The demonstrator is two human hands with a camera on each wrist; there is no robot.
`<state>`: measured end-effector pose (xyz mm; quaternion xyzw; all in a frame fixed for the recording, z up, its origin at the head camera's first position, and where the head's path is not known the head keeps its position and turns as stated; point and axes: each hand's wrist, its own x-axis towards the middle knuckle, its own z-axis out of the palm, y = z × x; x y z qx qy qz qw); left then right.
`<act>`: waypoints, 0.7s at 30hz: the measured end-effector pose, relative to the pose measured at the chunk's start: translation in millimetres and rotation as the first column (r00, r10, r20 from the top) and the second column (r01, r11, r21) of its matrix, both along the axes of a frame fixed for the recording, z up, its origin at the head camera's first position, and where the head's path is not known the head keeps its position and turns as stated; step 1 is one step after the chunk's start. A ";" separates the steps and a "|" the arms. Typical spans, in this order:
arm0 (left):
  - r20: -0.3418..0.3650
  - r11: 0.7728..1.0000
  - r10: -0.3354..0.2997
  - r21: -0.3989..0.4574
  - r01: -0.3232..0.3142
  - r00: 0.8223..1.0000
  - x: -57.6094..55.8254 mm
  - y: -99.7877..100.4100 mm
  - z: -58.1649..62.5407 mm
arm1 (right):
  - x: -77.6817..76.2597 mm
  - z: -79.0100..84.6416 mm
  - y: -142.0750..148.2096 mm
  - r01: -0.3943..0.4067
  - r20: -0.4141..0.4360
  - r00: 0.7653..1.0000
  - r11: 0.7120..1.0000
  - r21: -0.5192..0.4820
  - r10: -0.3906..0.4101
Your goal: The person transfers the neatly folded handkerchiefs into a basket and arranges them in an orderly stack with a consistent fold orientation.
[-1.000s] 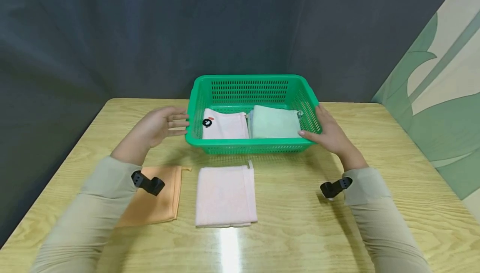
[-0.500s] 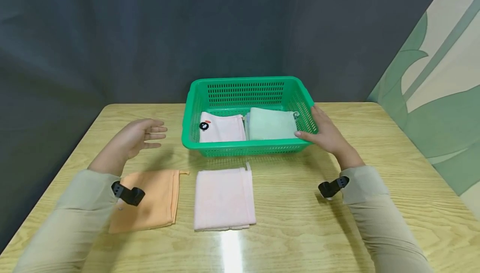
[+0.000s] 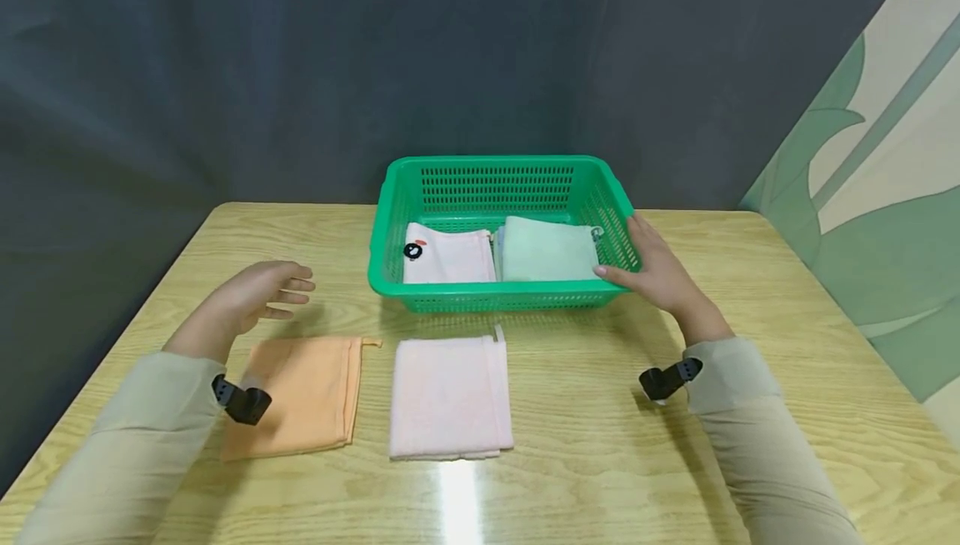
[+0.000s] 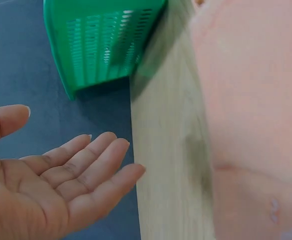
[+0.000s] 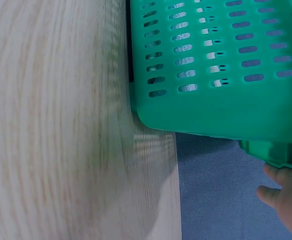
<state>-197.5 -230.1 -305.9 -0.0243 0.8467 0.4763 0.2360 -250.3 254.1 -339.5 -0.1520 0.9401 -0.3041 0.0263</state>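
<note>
Pulled left hand (image 3: 247,297) back from left rim of the green slotted plastic basket (image 3: 491,288) to near a folded orange cloth (image 3: 307,399); wide grip, with loosely straight fingers. Lying just right of that: folded pale-pink cloth (image 3: 450,399). Showing wood in a narrow strip between cloths and basket, broader toward right edge of pale wooden tabletop (image 3: 600,462). Still pinching basket's right rim near front corner with right hand (image 3: 663,278). Inside: folded whitish cloth (image 3: 453,260) beside folded mint-green cloth (image 3: 550,250). Behind: dark blue-grey curtain (image 3: 375,70).
</note>
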 end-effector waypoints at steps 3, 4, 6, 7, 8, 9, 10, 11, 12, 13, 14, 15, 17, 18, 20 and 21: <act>0.018 0.999 -0.005 -0.033 0.006 1.000 1.7 -4.5 -2.2 | 0.5 0.0 -0.5 -0.003 -0.005 1.000 1.000 -0.001 0.003; 0.024 0.999 -0.006 -0.043 0.007 1.000 1.9 -5.8 -3.2 | 0.7 0.2 -0.5 -0.005 -0.007 1.000 1.000 -0.002 0.005; 0.035 0.998 -0.003 -0.057 0.005 0.999 1.9 -7.6 -5.2 | 1.2 1.0 0.1 -0.005 -0.012 1.000 1.000 -0.005 0.005; 0.041 0.998 -0.005 -0.063 0.008 0.999 2.0 -8.6 -6.6 | 1.4 1.1 0.3 -0.004 -0.013 1.000 1.000 -0.004 0.004; 0.048 0.997 -0.008 -0.074 0.012 0.999 2.0 -9.7 -8.1 | 1.5 1.0 0.6 -0.003 -0.014 1.000 1.000 -0.003 0.003; 0.053 0.996 -0.014 -0.087 0.018 0.998 2.0 -10.9 -9.6 | 1.6 1.0 1.0 -0.002 -0.014 1.000 1.000 -0.003 0.002; 0.056 0.994 -0.025 -0.102 0.030 0.998 2.0 -12.4 -11.0 | 1.6 0.8 1.3 -0.001 -0.015 1.000 1.000 0.000 0.001; 0.059 0.992 -0.035 -0.118 0.041 0.998 2.1 -14.0 -12.4 | 1.4 0.6 1.3 -0.001 -0.015 1.000 1.000 0.000 0.001; 0.063 0.990 -0.043 -0.135 0.051 0.997 2.4 -15.7 -13.4 | 1.1 0.2 1.3 -0.002 -0.014 1.000 1.000 0.000 0.002; 0.066 0.986 -0.050 -0.155 0.060 0.997 2.7 -17.5 -14.6 | 0.8 -0.2 1.0 -0.003 -0.014 1.000 1.000 0.000 0.003; 0.068 0.982 -0.055 -0.176 0.066 0.996 3.3 -19.2 -15.5 | 0.4 -0.6 0.7 -0.005 -0.014 1.000 1.000 0.000 0.005; 0.068 0.978 -0.058 -0.197 0.070 0.996 4.0 -20.7 -16.4 | -0.1 -1.0 0.2 -0.006 -0.014 1.000 1.000 -0.001 0.006; 0.076 0.970 -0.056 -0.231 0.072 0.996 5.7 -22.4 -17.4 | -0.2 -1.0 0.3 -0.007 -0.014 1.000 1.000 -0.002 0.007; 0.082 0.966 -0.054 -0.247 0.073 0.995 6.7 -23.1 -17.6 | -0.2 -1.0 0.3 -0.008 -0.015 1.000 1.000 -0.003 0.008; 0.089 0.959 -0.049 -0.276 0.072 0.995 8.8 -24.6 -18.1 | -0.1 -0.9 0.3 -0.009 -0.017 1.000 1.000 -0.005 0.009; 0.092 0.955 -0.045 -0.287 0.070 0.995 10.0 -25.7 -18.3 | -0.1 -0.9 0.3 -0.009 -0.018 1.000 1.000 -0.005 0.009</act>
